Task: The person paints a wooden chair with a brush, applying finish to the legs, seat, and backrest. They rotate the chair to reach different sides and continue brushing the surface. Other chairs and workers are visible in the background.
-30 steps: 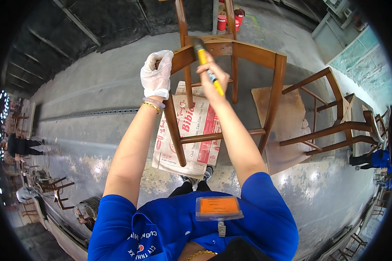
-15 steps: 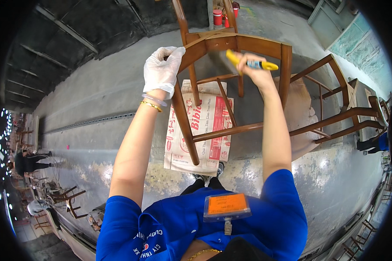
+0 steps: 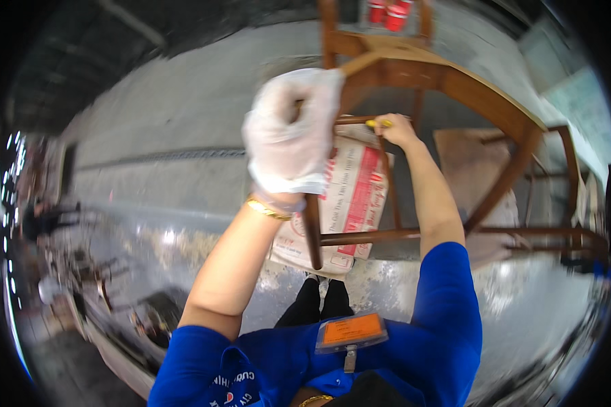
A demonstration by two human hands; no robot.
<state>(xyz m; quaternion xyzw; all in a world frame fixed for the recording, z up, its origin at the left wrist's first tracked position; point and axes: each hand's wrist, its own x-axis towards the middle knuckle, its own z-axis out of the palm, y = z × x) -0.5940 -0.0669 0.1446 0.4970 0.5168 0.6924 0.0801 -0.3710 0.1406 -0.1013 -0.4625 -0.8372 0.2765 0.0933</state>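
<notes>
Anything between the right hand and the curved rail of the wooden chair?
Nothing visible blocks it: the right hand, gripping a yellow handle, appears below the curved rail in the picture, with a visible gap between. The gloved left hand holds the chair at the rail's left end, off that path.

The bare right hand [image 3: 398, 130] hides most of the yellow-handled tool [image 3: 379, 124]. The white-gloved left hand [image 3: 288, 136] covers one corner of the curved brown wooden chair frame [image 3: 414, 71]. The top edge crops the red containers [image 3: 394, 17], and lettering on the rectangular orange badge [image 3: 352, 330] is too small to read.
</notes>
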